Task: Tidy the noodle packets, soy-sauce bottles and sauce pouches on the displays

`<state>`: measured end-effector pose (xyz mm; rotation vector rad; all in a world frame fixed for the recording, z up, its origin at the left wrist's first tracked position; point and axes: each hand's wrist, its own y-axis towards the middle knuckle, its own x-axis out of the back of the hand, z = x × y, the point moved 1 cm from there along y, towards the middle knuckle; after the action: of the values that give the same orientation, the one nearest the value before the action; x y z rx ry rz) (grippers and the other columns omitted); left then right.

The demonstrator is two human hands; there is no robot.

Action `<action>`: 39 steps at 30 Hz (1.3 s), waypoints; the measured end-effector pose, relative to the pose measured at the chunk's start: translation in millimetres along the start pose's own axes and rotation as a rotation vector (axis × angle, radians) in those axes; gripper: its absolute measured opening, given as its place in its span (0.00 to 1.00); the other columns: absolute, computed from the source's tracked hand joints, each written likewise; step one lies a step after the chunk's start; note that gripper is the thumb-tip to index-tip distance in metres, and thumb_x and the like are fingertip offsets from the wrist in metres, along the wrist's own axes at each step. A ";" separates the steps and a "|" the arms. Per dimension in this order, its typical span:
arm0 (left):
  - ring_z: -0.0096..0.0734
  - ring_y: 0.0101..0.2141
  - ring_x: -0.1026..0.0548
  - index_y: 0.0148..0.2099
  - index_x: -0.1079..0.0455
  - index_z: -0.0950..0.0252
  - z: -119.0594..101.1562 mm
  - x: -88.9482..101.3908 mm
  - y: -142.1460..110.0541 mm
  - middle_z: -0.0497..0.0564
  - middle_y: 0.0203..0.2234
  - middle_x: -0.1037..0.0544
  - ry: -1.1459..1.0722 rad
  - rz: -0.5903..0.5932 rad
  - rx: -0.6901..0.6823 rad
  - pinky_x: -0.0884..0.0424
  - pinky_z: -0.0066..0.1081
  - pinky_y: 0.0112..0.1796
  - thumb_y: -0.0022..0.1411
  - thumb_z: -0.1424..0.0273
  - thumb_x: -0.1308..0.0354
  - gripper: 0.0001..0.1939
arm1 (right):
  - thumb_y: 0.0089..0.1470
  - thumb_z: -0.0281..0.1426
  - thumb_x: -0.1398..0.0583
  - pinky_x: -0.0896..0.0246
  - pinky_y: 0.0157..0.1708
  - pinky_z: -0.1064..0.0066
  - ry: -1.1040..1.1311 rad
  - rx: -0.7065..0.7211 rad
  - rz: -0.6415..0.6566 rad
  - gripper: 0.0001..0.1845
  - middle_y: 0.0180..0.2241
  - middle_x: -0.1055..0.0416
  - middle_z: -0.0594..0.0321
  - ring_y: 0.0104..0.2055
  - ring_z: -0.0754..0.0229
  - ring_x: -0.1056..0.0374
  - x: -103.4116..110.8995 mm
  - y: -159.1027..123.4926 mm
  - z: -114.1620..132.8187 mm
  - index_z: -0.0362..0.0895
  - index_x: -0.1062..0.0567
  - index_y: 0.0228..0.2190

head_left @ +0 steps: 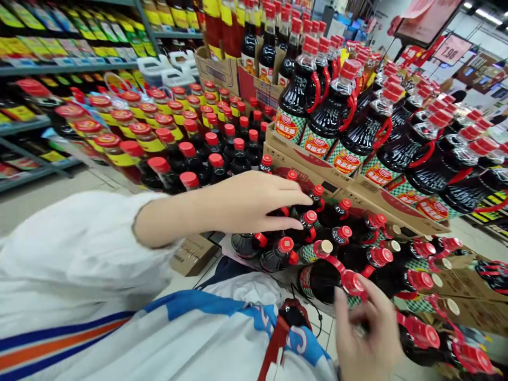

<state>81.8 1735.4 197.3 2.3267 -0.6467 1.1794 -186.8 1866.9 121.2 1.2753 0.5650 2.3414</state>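
Note:
My left hand (262, 198) reaches across from the left above a group of dark bottles with red caps. Its fingers and thumb are stretched out and apart, with the tips close to a red-capped bottle (309, 218); I cannot tell if they touch it. At the lower right, my right hand (369, 333) is slightly blurred, thumb and forefinger apart. Their tips are beside the red cap (352, 283) of a large dark bottle (323, 280); contact is unclear. Beside that bottle is a smaller bottle with a pale cap (326, 246) and a green checked label.
Large dark handled bottles (345, 121) stand in open cardboard cartons (317, 172) behind the group. Red-lidded jars (109, 142) and more bottles fill the left side. A cardboard box (194, 254) sits on the floor. Stocked shelves (71, 66) stand at left; price signs (452, 50) hang at right.

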 end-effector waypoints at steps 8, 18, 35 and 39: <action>0.48 0.61 0.31 0.64 0.36 0.58 58.2 -93.2 -102.8 0.58 0.60 0.30 -0.096 -0.465 0.350 0.35 0.52 0.62 0.64 0.56 0.41 0.28 | 0.59 0.58 0.44 0.40 0.25 0.69 -0.115 0.157 0.357 0.31 0.32 0.20 0.56 0.31 0.53 0.24 -142.9 3.1 23.0 0.43 0.22 0.40; 0.42 0.50 0.22 0.53 0.32 0.64 122.7 -189.8 -101.7 0.56 0.49 0.21 -0.366 -0.534 0.433 0.27 0.42 0.54 0.52 0.61 0.33 0.27 | 0.64 0.52 0.46 0.39 0.25 0.71 -0.096 0.221 0.186 0.29 0.23 0.22 0.59 0.23 0.57 0.26 -138.3 1.3 11.4 0.41 0.20 0.31; 0.46 0.52 0.24 0.53 0.33 0.61 92.6 -220.0 -78.0 0.58 0.50 0.22 -0.385 -0.527 0.446 0.28 0.47 0.55 0.47 0.60 0.33 0.31 | 0.62 0.57 0.44 0.40 0.20 0.69 -0.238 0.285 0.145 0.30 0.25 0.21 0.60 0.20 0.56 0.27 -109.0 -2.3 8.0 0.43 0.19 0.38; 0.47 0.59 0.29 0.61 0.39 0.61 100.9 -198.2 -96.6 0.63 0.57 0.27 -0.304 -0.430 0.290 0.32 0.43 0.60 0.51 0.48 0.36 0.40 | 0.54 0.60 0.38 0.44 0.16 0.67 -0.155 0.109 0.078 0.36 0.33 0.19 0.56 0.17 0.58 0.32 -107.3 -10.5 19.3 0.44 0.21 0.48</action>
<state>96.8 1793.2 -37.7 2.7333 -0.0509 0.7699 -115.5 1821.4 51.7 1.5381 0.6095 2.2745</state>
